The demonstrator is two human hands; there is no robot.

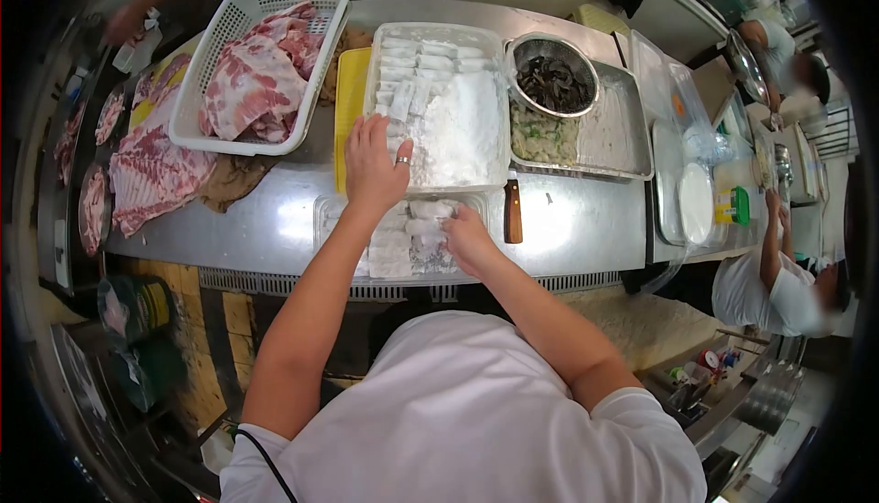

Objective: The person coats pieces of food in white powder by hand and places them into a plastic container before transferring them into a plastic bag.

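Observation:
A translucent tub [504, 137] holds white powder [453, 137] and rows of powder-coated rolls [438, 62]. My left hand [374, 160] lies over the tub's near left side, fingers stretched out against the rolls and thumb apart. Nearer me, a clear tray [322, 215] contains more white-coated rolls [392, 256]. My right hand [472, 239] is at this tray's right side, its fingers curled and pinching the end of a coated roll [430, 210]. The underside of that grip is hidden.
A white basket [186, 128] of raw meat stands left, beside a meat slab [146, 173]. Right are a bowl of dark pieces [554, 77], a metal tray [632, 137] and a wooden-handled knife [514, 210]. Other people [769, 283] work at the right and far left.

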